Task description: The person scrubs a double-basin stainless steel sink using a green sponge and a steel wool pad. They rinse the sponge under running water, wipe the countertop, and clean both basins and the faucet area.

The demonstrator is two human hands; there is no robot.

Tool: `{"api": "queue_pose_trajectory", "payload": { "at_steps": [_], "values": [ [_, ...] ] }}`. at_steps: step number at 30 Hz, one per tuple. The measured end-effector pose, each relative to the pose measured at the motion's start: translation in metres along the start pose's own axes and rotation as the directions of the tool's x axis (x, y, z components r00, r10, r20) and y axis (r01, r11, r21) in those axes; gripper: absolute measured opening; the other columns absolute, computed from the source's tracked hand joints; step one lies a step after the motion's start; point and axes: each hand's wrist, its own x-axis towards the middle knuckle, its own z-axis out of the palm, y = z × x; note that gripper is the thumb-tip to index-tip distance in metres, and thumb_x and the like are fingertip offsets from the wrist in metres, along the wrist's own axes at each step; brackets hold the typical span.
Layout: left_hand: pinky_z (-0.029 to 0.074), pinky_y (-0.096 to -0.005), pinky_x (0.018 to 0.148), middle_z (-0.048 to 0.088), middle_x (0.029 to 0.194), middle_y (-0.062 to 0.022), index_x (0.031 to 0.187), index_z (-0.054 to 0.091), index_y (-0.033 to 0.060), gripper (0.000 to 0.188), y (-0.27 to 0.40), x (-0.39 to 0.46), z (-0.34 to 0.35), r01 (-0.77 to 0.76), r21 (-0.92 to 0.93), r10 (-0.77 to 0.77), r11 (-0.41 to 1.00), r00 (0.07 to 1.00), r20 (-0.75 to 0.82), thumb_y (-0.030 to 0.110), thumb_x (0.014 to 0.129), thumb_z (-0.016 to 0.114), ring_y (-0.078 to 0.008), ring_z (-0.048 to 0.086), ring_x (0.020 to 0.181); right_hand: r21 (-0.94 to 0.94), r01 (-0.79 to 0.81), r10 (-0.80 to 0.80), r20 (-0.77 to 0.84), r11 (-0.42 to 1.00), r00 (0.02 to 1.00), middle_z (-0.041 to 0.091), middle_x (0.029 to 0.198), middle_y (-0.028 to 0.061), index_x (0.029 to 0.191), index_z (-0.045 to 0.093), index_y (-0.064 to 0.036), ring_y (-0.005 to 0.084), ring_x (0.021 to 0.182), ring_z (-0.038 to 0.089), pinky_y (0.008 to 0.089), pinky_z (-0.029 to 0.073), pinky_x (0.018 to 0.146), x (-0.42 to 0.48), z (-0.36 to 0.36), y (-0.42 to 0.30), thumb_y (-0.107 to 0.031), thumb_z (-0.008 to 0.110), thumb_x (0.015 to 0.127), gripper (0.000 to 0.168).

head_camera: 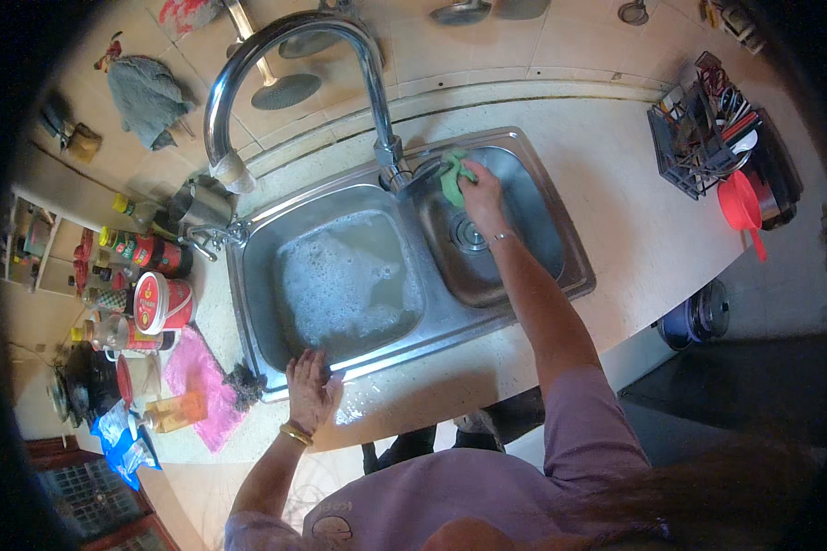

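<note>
My right hand (pixel 481 196) grips a green cloth (pixel 453 180), pressed to the back left edge of the right sink basin (pixel 541 227), beside the foot of the chrome faucet (pixel 379 89). Below the hand is the basin's round drain strainer (pixel 468 234). The larger left basin (pixel 262 296) holds soapy water (pixel 338 275) under white foam. At its front left rim rests my left hand (pixel 309 389), fingers over the edge and nothing seen in it. Left of that hand lie a dark scouring pad (pixel 244 387) and a pink cloth (pixel 207 392).
Bottles, a red and white tub (pixel 162 303) and a metal pot (pixel 201 201) crowd the left counter. At the right stand a black wire utensil rack (pixel 696 141) and a red dipper (pixel 739 201). A perforated skimmer (pixel 287 92) hangs behind the faucet.
</note>
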Motion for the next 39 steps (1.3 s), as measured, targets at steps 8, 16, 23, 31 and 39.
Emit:
{"api": "queue_pose_trajectory", "payload": {
  "at_steps": [8, 16, 23, 31, 39],
  "values": [
    [0.031, -0.0527, 0.095, 0.057, 0.111, -0.018, 0.114, 0.055, -0.0001, 0.05, 0.029, 0.016, -0.006, 0.059, 0.147, -0.053, 0.987, 0.998, -0.042, 0.04, 0.084, 0.051, -0.0352, 0.049, 0.109, -0.166, 0.58, -0.563, 0.144, 0.797, 0.814, 0.057, 0.095, 0.0085, 0.103, 0.066, -0.014, 0.0308, 0.093, 0.053, 0.0372, 0.046, 0.082, 0.066, 0.059, 0.015, 0.0, 0.065, 0.067, 0.038],
    [0.03, -0.0527, 0.096, 0.057, 0.112, -0.0178, 0.117, 0.054, 0.0005, 0.054, 0.026, 0.014, -0.002, 0.153, 0.136, -0.153, 0.979, 0.988, -0.015, 0.043, 0.083, 0.051, -0.0346, 0.05, 0.11, -0.227, 0.596, -0.505, 0.354, 0.77, 0.787, 0.056, 0.096, 0.0086, 0.093, 0.066, -0.014, 0.0317, 0.098, 0.052, 0.0418, 0.044, 0.087, 0.049, 0.074, 0.009, -0.015, 0.056, 0.076, 0.019],
    [0.031, -0.0517, 0.095, 0.058, 0.109, -0.0171, 0.115, 0.055, 0.0019, 0.054, 0.027, 0.015, 0.0, 0.181, 0.175, -0.178, 0.968, 0.983, -0.037, 0.046, 0.084, 0.049, -0.0356, 0.05, 0.108, -0.464, 0.737, -0.491, 0.551, 0.492, 0.675, 0.058, 0.095, 0.0098, 0.096, 0.068, -0.017, 0.0311, 0.094, 0.054, 0.043, 0.047, 0.08, 0.097, 0.003, 0.02, -0.012, 0.06, 0.072, 0.026],
    [0.032, -0.0508, 0.094, 0.058, 0.108, -0.0175, 0.114, 0.056, 0.0027, 0.055, 0.029, 0.025, 0.0, 0.144, 0.16, -0.137, 0.977, 0.989, -0.053, 0.048, 0.085, 0.048, -0.036, 0.05, 0.108, -0.197, 0.674, -0.591, 0.349, 0.712, 0.727, 0.058, 0.102, 0.0092, 0.091, 0.071, -0.019, 0.0326, 0.103, 0.051, 0.0438, 0.044, 0.086, 0.072, 0.058, 0.039, -0.019, 0.057, 0.076, 0.02],
    [0.032, -0.05, 0.094, 0.059, 0.107, -0.0176, 0.113, 0.056, 0.0002, 0.056, 0.025, 0.021, 0.003, 0.128, 0.196, -0.112, 0.972, 0.989, -0.091, 0.048, 0.085, 0.046, -0.0355, 0.051, 0.107, -0.497, 0.579, -0.461, 0.35, 0.646, 0.815, 0.058, 0.106, 0.012, 0.099, 0.066, -0.018, 0.0314, 0.099, 0.054, 0.0441, 0.048, 0.079, 0.088, 0.011, 0.052, -0.014, 0.057, 0.075, 0.025]
  ]
}}
